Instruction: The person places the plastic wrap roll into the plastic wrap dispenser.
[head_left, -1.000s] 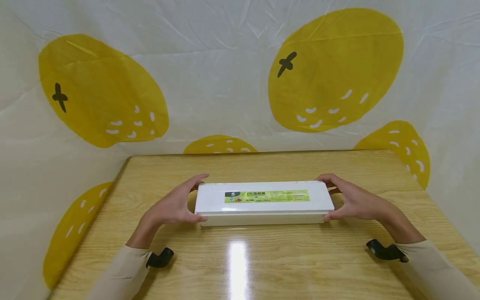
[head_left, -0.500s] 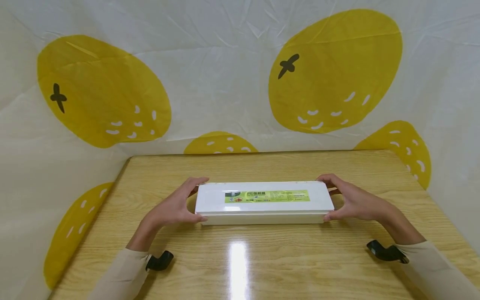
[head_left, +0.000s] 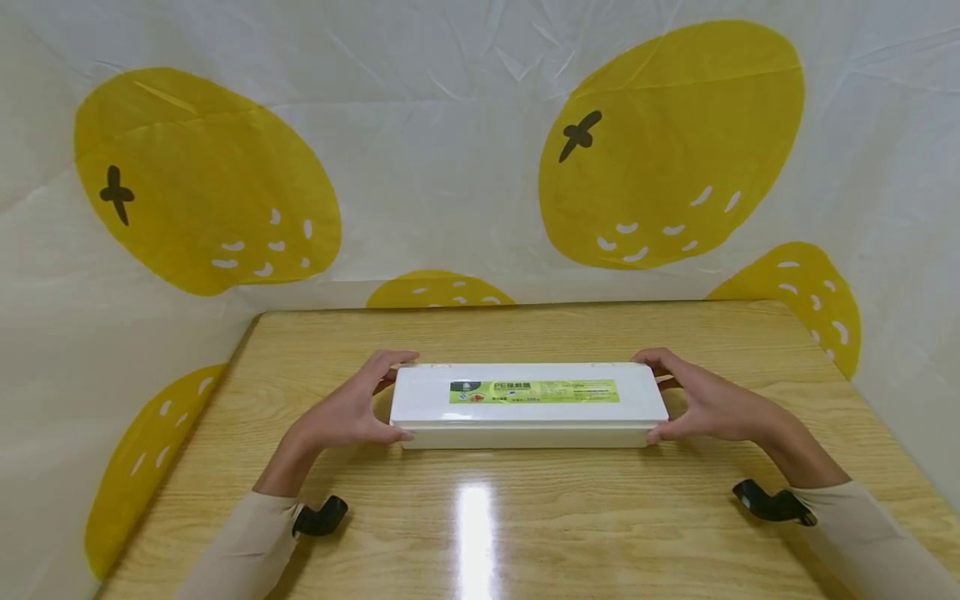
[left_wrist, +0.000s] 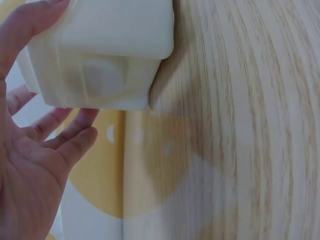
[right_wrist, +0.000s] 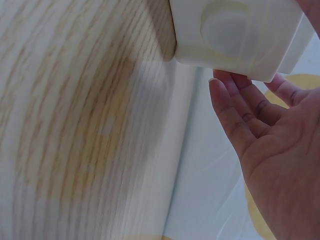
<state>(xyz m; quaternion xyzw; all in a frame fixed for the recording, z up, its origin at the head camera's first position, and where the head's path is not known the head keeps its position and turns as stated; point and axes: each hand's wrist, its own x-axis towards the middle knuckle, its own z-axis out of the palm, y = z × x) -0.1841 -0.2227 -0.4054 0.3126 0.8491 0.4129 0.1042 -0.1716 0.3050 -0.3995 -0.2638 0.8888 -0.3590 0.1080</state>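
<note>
A long white cling film box [head_left: 525, 414] with a green and yellow label [head_left: 534, 392] on its lid rests lengthwise across the wooden table. The left hand [head_left: 348, 408] grips its left end, thumb at the front edge and fingers behind. At the opposite end the right hand [head_left: 716, 406] holds it the same way. In the left wrist view, the box's end [left_wrist: 102, 80] shows a round recess, with the palm [left_wrist: 32, 175] apart from it. Fingertips of the right hand [right_wrist: 275, 135] touch the back of the box [right_wrist: 235, 37] in the right wrist view.
The wooden table [head_left: 585, 525] has a bright light reflection in front of the box. A white cloth [head_left: 435, 183] printed with big yellow fruit hangs behind and along the sides. Black wrist mounts [head_left: 320, 517] show at both sleeves.
The left hand's fingers shift slightly at the box's back left corner. The box and the right hand stay practically where they were.
</note>
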